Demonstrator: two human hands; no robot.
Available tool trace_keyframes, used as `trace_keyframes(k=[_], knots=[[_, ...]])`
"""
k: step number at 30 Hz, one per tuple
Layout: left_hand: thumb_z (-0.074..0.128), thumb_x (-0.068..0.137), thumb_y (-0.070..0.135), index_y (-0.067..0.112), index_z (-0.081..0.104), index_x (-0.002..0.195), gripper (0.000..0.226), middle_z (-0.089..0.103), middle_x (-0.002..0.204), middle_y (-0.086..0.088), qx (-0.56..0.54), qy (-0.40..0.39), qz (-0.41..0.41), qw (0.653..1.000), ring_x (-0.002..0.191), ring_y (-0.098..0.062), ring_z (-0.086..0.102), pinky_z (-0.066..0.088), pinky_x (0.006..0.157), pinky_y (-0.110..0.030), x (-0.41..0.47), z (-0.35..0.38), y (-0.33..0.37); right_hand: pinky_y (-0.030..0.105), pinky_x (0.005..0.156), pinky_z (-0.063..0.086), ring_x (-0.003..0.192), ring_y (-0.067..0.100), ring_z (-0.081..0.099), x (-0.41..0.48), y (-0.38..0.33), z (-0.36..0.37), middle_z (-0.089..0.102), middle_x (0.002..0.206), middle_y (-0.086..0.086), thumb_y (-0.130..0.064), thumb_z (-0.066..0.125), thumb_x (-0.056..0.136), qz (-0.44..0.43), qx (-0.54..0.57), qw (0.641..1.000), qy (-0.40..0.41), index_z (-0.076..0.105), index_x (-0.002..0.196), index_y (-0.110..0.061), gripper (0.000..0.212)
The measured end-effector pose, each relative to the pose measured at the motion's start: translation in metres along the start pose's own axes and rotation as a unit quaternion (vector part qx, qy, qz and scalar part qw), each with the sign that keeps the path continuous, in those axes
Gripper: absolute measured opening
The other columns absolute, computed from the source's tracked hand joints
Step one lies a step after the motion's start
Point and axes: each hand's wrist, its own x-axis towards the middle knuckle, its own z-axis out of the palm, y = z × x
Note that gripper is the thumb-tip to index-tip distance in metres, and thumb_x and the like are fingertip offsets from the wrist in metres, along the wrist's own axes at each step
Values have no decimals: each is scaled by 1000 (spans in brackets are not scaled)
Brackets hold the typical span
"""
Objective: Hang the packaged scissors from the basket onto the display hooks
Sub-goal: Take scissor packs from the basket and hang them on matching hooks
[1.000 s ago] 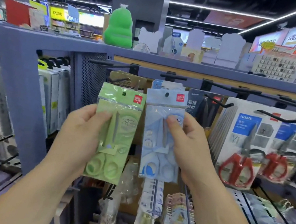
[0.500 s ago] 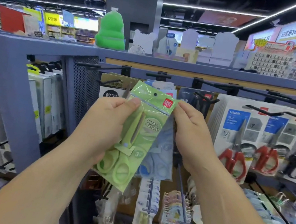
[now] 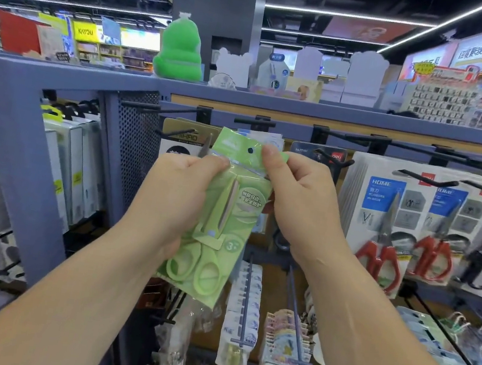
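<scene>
- Before the blue rack [image 3: 19, 149], the left hand [image 3: 174, 200] gripped the green scissors pack [image 3: 229, 212] along its left edge, with the thumb pressed on the front.
- The right hand [image 3: 299, 203] pinched the pack's top right corner, just beside the hang hole.
- The pack was slightly tilted, its green scissors handles-down inside, and was held in front of the black hooks [image 3: 256, 122].
- Red-handled scissors packs [image 3: 383, 228] hung on hooks to the right.

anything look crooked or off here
The green scissors pack is tilted, top leaning right, not on any hook. The left hand grips its side; the right hand pinches its top corner. Nothing looks damaged.
</scene>
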Motion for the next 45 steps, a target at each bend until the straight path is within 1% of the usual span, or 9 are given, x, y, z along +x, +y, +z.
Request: trace_keyframes(k=[4,10,14,19,25,29,34,39,45], knots=[[67,100,27,5,70,86,26,50,63,-10,13,22,-10,1000,45,-17,43,31,42,-17,4,2,-3,66,63,50,72,51,55,8,10,0,56,81,38,-66,48,92,-11,-19,1000,0,56,85,13,80],[64,103,44,-7,67,90,53,48,64,-13,66,0,20,998,52,-18,37,31,50,-29,19,0,-26,66,64,53,69,48,57,17,26,1,57,78,34,-60,53,94,18,-42,999,4,57,84,10,70],[65,101,43,8,72,84,40,65,75,-23,71,-16,45,996,65,-26,54,46,60,-43,36,-1,-41,65,65,56,63,28,47,32,38,1,51,74,30,-57,57,95,55,-75,996,15,58,82,5,63],[71,101,30,13,71,81,26,71,81,-12,138,-1,29,990,73,-30,62,53,73,-42,65,2,-59,62,71,57,77,44,63,60,52,3,67,82,22,-52,56,97,75,-128,988,35,67,87,1,54],[69,101,35,-2,68,82,41,56,66,-2,229,36,24,973,66,-21,49,38,64,-34,85,12,-67,59,75,59,69,27,61,78,61,6,64,70,10,-43,59,102,101,-168,979,52,67,80,-4,45],[72,98,34,24,61,99,15,65,93,7,276,47,58,958,87,-17,62,50,81,-34,72,4,-74,51,83,61,88,20,73,56,56,-4,73,89,-7,-40,61,100,102,-203,972,62,71,93,-27,18],[77,91,30,22,55,120,37,54,116,-1,324,79,178,926,97,-17,52,41,89,-34,23,-15,-88,46,76,60,84,19,72,-33,44,-48,74,85,-5,-32,64,100,99,-229,967,38,68,86,-30,15],[81,90,12,5,64,99,21,50,96,0,327,-35,297,896,90,-19,45,34,84,-30,-34,13,-108,20,64,45,69,7,60,-157,54,-117,69,75,-4,-33,70,98,227,-319,920,32,70,82,-24,18],[83,86,20,21,61,93,23,55,95,1,282,-273,237,889,91,-16,49,37,81,-32,-126,95,-147,33,66,40,79,15,61,-338,88,-239,62,80,-11,-49,66,98,477,-418,772,37,58,82,-30,26]])
